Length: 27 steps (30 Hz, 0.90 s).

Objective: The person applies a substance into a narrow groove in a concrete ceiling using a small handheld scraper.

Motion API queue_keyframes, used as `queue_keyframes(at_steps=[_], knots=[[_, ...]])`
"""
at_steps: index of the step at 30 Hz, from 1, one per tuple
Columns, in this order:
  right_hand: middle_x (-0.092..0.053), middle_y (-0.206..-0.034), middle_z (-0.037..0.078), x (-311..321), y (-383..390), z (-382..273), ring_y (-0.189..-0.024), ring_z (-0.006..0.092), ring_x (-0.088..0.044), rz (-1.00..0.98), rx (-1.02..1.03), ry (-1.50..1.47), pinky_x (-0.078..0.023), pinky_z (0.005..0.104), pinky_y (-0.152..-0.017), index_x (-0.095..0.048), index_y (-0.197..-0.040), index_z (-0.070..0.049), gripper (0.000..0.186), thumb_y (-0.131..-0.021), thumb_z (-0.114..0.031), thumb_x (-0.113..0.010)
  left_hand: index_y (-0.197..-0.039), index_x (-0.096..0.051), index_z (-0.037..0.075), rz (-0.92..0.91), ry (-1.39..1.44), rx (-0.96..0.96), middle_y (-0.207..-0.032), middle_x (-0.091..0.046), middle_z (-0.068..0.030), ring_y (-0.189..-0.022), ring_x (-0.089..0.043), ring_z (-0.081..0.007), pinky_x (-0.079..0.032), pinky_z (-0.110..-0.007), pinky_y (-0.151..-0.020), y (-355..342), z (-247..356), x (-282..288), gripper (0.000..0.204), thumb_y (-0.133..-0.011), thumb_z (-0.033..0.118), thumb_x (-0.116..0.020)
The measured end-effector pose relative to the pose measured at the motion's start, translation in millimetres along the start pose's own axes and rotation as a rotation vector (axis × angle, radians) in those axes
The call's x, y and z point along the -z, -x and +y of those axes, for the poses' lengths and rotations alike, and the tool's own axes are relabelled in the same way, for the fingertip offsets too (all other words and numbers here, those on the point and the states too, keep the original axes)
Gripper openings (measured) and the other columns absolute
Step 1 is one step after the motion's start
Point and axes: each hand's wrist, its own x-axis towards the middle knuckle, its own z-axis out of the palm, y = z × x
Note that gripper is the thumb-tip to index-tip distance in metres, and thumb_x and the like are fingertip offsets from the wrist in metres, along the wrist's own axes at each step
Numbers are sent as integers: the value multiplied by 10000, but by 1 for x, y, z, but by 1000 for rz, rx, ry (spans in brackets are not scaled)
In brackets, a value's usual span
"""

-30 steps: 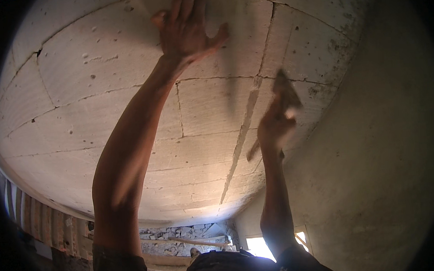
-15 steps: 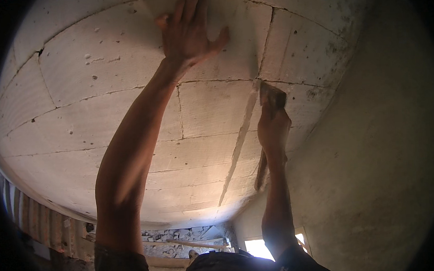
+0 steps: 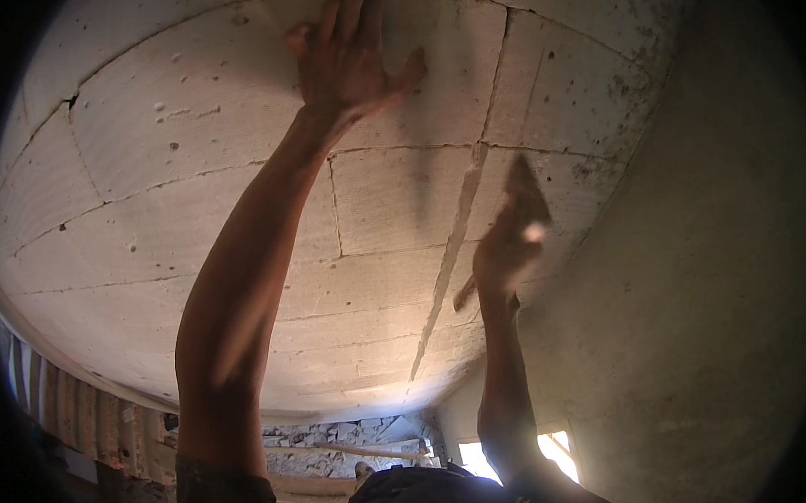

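Note:
My left hand (image 3: pixel 346 70) is spread on the pale block wall (image 3: pixel 401 198), fingers apart and nothing in it. Its fingertips run off the top of the view. My right hand (image 3: pixel 506 251) is closed around a flat-bladed hand tool (image 3: pixel 528 188), gripped close to its dark, tapering head. The tool's handle (image 3: pixel 464 294) sticks out below the fist; motion blurs the head, and I cannot tell its exact kind. Just left of this hand, a long narrow groove (image 3: pixel 456 227) runs down the blocks from a joint. The blade is apart from the groove, to its right.
A plastered wall (image 3: pixel 693 311) meets the block wall at a corner on the right. Low down are rubble (image 3: pixel 339 431), a wooden plank (image 3: pixel 367 453) and a bright opening (image 3: pixel 557 451). Ribbed sheeting (image 3: pixel 77 401) stands at the lower left.
My right hand has drawn back and down with the tool, whose head has left the groove's upper end and turned. My left hand stays in place.

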Motion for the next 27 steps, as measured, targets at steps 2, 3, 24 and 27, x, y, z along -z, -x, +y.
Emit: queue_keyframes(at_steps=[2,3,24,27], knots=[[-676,-837,129,-4,-9,7,-588,146,-642,-151,-16,-96,-499,295,-473,-532,-1189,-16,213,-1022,-136,-473,-1408,-442,32,-44,-3,41,-1419,-429,-151,-1342,-373,-274,-322,-503,-899,-1,5,-3,887,-742,577,-657],[-683,-841,143,1,-6,9,-626,188,-663,-157,-63,-94,-502,327,-496,-547,-1139,6,208,-1021,-151,-478,-1430,-434,66,-65,-4,62,-1443,-415,-126,-1360,-363,-256,-322,-514,-911,-1,9,-4,891,-752,597,-660],[-652,-734,201,1,-27,15,-486,180,-616,-182,-19,-174,-437,306,-403,-561,-1153,56,263,-1018,-160,-495,-1323,-523,46,-16,-21,0,-1368,-455,-147,-1266,-416,-254,-331,-463,-822,-2,4,-9,816,-729,589,-660],[-662,-799,208,20,-24,-17,-542,259,-654,-190,-108,-242,-502,343,-458,-548,-1162,44,253,-1014,-156,-500,-1392,-456,22,-83,3,18,-1390,-436,-174,-1297,-407,-325,-358,-518,-917,5,-5,-7,868,-756,566,-686]])
